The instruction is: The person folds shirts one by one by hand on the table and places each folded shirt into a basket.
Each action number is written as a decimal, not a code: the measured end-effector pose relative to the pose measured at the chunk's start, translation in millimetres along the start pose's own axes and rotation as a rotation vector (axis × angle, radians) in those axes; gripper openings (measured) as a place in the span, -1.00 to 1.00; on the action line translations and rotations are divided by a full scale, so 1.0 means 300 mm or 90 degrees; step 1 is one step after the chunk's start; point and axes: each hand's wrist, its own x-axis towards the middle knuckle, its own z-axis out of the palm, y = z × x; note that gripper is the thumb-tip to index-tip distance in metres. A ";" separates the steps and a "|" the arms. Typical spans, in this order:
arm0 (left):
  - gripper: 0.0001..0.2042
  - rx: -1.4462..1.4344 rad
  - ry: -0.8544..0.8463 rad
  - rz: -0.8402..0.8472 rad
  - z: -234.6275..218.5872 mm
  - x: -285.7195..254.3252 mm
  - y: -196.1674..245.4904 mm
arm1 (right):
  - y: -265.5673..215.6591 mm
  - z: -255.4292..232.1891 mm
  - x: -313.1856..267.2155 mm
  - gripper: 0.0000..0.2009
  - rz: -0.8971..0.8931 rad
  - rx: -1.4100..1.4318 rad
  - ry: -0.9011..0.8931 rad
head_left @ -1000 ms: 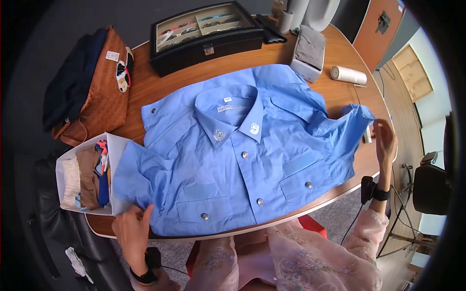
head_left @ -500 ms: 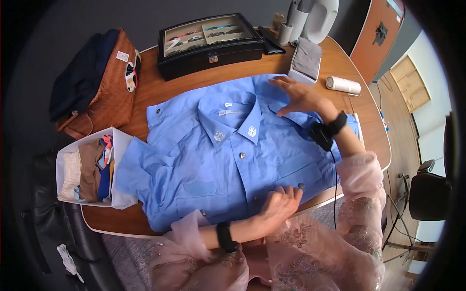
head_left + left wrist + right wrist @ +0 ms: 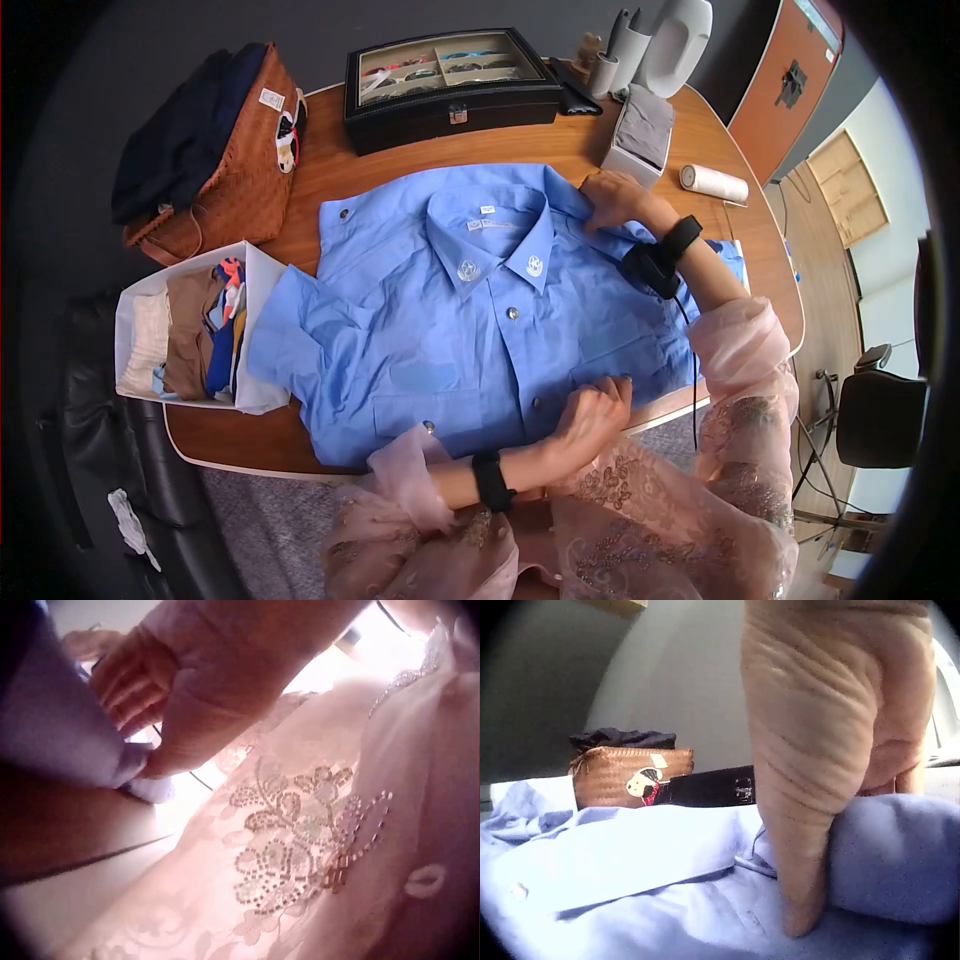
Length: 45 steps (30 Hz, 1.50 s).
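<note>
A light blue uniform shirt (image 3: pixel 440 340) lies front up on the wooden table, its collar (image 3: pixel 490 240) toward the back. At the shoulder on the right side, my right hand (image 3: pixel 625 200) grips the cloth; its thumb (image 3: pixel 802 885) presses down beside a raised fold in the right wrist view. My left hand (image 3: pixel 590 420) reaches across the front of the shirt and pinches the hem, right of the button row. Thumb and curled fingers meet on the blue cloth in the left wrist view. My right forearm hides part of the sleeve there.
To the left stand a white box (image 3: pixel 262 330) of folded clothes and a woven basket (image 3: pixel 240 170) with dark cloth. Behind the shirt are a black glasses case (image 3: pixel 460 115), a box with grey cloth (image 3: pixel 640 135) and a white roll (image 3: pixel 713 185). The table's front edge (image 3: pixel 230 468) runs close by.
My left hand has crossed from the left sleeve to the hem at the right. My right hand has come from the sleeve end to the shoulder, and its spread fingers have closed on the cloth.
</note>
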 end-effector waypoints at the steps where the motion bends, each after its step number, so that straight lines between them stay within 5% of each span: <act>1: -0.79 -0.002 0.002 0.000 0.008 -0.006 -0.004 | 0.003 0.002 0.007 -0.44 0.001 0.000 -0.022; 4: -0.72 -0.047 0.040 0.048 -0.025 -0.011 -0.036 | 0.033 -0.022 -0.003 -0.52 -0.018 0.070 -0.005; 6: -0.64 -0.093 -0.017 0.059 -0.202 -0.035 -0.089 | 0.052 -0.053 -0.034 -0.58 -0.039 0.146 0.031; 8: -0.69 -0.041 0.091 0.027 -0.362 -0.106 -0.167 | 0.038 -0.142 -0.123 -0.54 -0.032 0.425 0.097; 12: -0.78 0.024 0.292 0.045 -0.581 -0.238 -0.290 | -0.079 -0.305 -0.228 -0.45 -0.048 0.600 0.199; 14: -0.80 -0.034 0.314 -0.057 -0.628 -0.358 -0.307 | -0.110 -0.325 -0.204 -0.42 -0.063 0.683 0.231; 16: -0.83 -0.103 0.399 -0.093 -0.660 -0.378 -0.316 | -0.125 -0.332 -0.126 -0.44 -0.262 0.799 0.208; 17: -0.83 -0.102 0.394 -0.090 -0.662 -0.381 -0.323 | -0.151 -0.333 -0.094 -0.44 -0.261 0.804 0.211; 19: -0.85 -0.014 0.576 -0.143 -0.659 -0.381 -0.336 | -0.213 -0.342 -0.039 -0.47 -0.350 0.889 0.221; 22: -0.94 -0.090 0.689 -0.192 -0.665 -0.360 -0.345 | -0.319 -0.400 -0.075 -0.46 -0.385 0.943 0.247; 24: -0.95 -0.061 0.676 -0.207 -0.673 -0.373 -0.345 | -0.319 -0.424 -0.017 -0.48 -0.459 0.951 0.250; 27: -0.89 0.014 0.673 -0.127 -0.628 -0.288 -0.307 | -0.253 -0.458 0.021 -0.54 -0.565 0.977 0.188; 28: -0.85 -0.140 0.751 0.077 -0.557 -0.206 -0.295 | -0.222 -0.457 0.011 -0.55 -0.594 1.006 0.126; 29: -0.80 -0.292 0.813 0.286 -0.521 -0.170 -0.292 | -0.203 -0.434 -0.041 -0.49 -0.507 0.959 0.189; 31: -0.80 -0.373 0.288 0.154 -0.589 -0.248 -0.217 | -0.076 -0.347 -0.066 -0.51 -0.418 0.922 0.257; 33: -0.82 -0.344 0.228 0.174 -0.467 -0.149 -0.139 | 0.024 -0.230 -0.117 -0.44 -0.337 0.911 0.278; 34: -0.75 -0.330 0.149 0.185 -0.392 -0.116 -0.123 | 0.160 -0.155 -0.084 -0.45 -0.332 0.879 0.159; 35: -0.67 -0.327 0.106 0.193 -0.295 -0.093 -0.110 | 0.231 -0.080 -0.119 -0.49 -0.143 0.835 0.179; 36: -0.59 -0.286 0.093 0.199 -0.218 -0.077 -0.095 | 0.257 -0.061 -0.156 -0.52 -0.134 0.769 0.067; 37: -0.54 -0.287 -0.002 0.193 -0.161 -0.069 -0.082 | 0.268 -0.007 -0.197 -0.52 -0.007 0.605 0.162; 38: -0.49 -0.290 -0.102 0.189 -0.115 -0.065 -0.067 | 0.358 0.036 -0.198 -0.47 0.104 0.490 0.038; 41: -0.41 -0.286 0.008 0.130 -0.012 -0.065 -0.045 | 0.352 0.104 -0.270 -0.46 0.129 0.348 0.064; 43: -0.39 -0.288 -0.012 0.101 -0.034 -0.061 -0.064 | 0.319 0.142 -0.317 -0.41 -0.001 0.612 0.386; 45: -0.39 -0.252 -0.051 0.056 -0.047 -0.067 -0.088 | 0.188 0.110 -0.357 -0.39 -0.034 0.543 0.402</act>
